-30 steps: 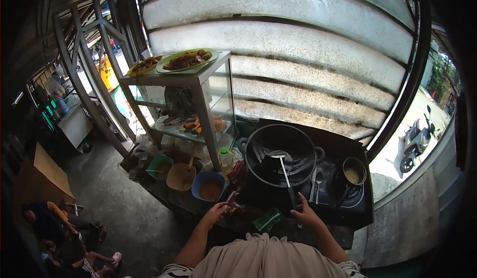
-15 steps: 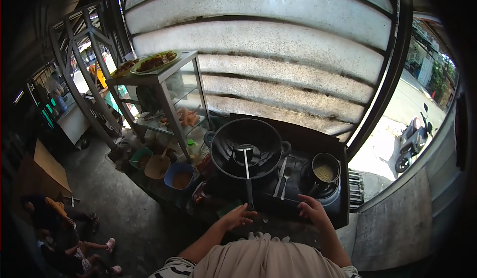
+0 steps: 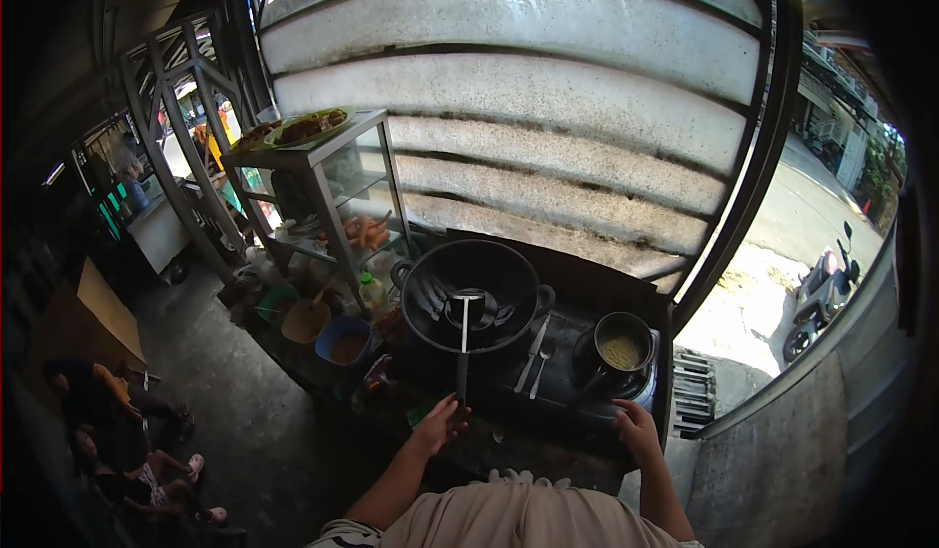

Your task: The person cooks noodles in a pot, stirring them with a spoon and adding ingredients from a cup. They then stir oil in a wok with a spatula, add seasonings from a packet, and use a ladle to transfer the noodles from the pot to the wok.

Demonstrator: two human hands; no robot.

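A black wok (image 3: 421, 303) sits on the stove, with a long-handled utensil (image 3: 465, 338) resting in it, its dark handle pointing toward me. My left hand (image 3: 440, 427) is at the lower end of that handle, fingers apart; whether they touch it is unclear. At the stove's front right, my right hand (image 3: 638, 429) hovers with fingers loosely spread and nothing in it. It is nearest a small dark pot (image 3: 623, 342) holding pale yellowish contents. Between wok and pot lie a knife (image 3: 533, 352) and a spoon (image 3: 541, 367).
Left of the wok are a green-capped bottle (image 3: 372, 296), a blue bowl (image 3: 342, 340) and a brown bowl (image 3: 305, 321). Plates of food (image 3: 311, 127) top a glass cabinet (image 3: 323, 196). People (image 3: 117, 401) sit at lower left. A motorbike (image 3: 827, 289) stands outside.
My left hand has moved up to the end of the utensil's handle. My right hand has shifted slightly right, away from the knife and spoon. The view has turned a little.
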